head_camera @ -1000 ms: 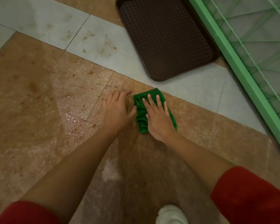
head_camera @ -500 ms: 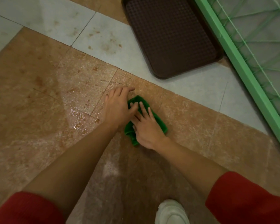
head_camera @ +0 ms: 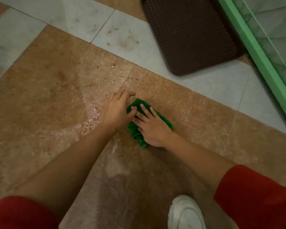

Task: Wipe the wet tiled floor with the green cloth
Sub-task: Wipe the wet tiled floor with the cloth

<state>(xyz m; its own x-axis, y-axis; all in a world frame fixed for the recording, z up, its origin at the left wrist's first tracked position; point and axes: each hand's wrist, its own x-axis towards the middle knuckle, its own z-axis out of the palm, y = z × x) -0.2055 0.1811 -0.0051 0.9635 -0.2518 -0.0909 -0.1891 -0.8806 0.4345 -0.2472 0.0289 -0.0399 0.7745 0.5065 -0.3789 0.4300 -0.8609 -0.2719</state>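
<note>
Since a moment before, both hands and the green cloth (head_camera: 135, 134) had slid left along the brown tiled floor (head_camera: 205, 129), away from the pale tile strip. My right hand (head_camera: 153, 128) lay flat on the cloth, fingers (head_camera: 143, 108) spread wide, pressing it down. My left hand (head_camera: 116, 111) rested open beside it, thumb touching the cloth, next to the wet glistening patch (head_camera: 89, 123).

Dark brown textured tray (head_camera: 190, 33) laid flat at one o'clock, green frame (head_camera: 261, 58) strung with pale netting (head_camera: 274, 23) at two o'clock, white shoe (head_camera: 185, 214) seen at five o'clock
</note>
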